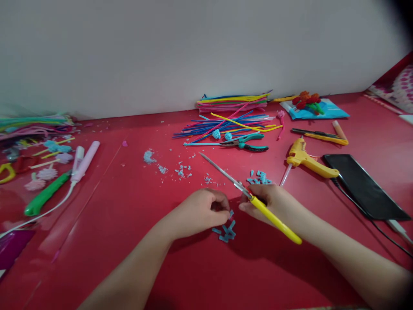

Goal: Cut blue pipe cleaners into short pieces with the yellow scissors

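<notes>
My right hand (274, 200) holds scissors with a yellow handle (274, 219), the blades pointing up and to the left. My left hand (203, 211) is closed in a pinch on a small blue piece of pipe cleaner (231, 213), just left of the right hand's fingertips. Below those fingers lies a small pile of short blue cut pieces (227, 234) on the red table. Another pile of blue pieces (262, 178) sits behind the right hand, partly covered by it.
Blue fluff (149, 156) and scraps dot the red table (122, 258). Behind are loose pipe cleaners (222, 125) and pliers (248, 144). To the right lie a yellow glue gun (303, 158), a utility knife (319, 135) and a black phone (361, 185). A green-handled tool (48, 193) and pink corded tool (85, 161) rest left.
</notes>
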Motion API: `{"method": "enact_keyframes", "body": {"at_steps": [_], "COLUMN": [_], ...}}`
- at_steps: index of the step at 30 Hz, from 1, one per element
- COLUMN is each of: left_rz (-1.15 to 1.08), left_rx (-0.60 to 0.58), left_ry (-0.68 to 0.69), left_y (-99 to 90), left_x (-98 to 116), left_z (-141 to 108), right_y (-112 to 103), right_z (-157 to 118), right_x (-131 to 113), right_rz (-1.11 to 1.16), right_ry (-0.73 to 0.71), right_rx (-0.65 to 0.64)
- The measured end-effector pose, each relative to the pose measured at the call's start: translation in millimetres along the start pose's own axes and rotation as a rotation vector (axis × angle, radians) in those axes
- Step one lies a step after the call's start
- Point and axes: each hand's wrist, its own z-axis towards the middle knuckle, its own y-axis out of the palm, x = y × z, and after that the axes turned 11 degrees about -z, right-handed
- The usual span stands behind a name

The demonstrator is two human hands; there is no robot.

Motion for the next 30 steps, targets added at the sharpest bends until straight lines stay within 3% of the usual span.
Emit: {"method": "enact_keyframes", "body": {"at_steps": [4, 7, 11, 18, 24, 30], "left_rz": [-0.130, -0.181, -0.107, -0.185, -0.572, -0.838], "left_rx": [0.011, 0.059, 0.170, 0.185, 0.375, 0.527], "left_ry": [-0.019, -0.012, 0.083, 0.083, 0.104, 0.203], "left_y": [8.9, 12.6, 13.8, 19.6, 6.7, -0.7], "left_x": [-1, 0, 3, 4, 6, 3], "left_z": [3, 5, 6, 7, 9, 11], "right_y": [10, 13, 13, 7, -5, 3], "right_z": [-2, -1, 0, -1, -5, -2], "right_x": [-4, -3, 0, -3, -3, 2], "right_rz": [0.149, 0.210, 0.196, 0.193, -0.218, -0.451], "right_ry": [-0.026, -0.043, -0.039, -0.052, 0.036, 0.017], "right_rx": [-0.058, -0.024, 0.027, 0.071, 0.251, 0.245]}}
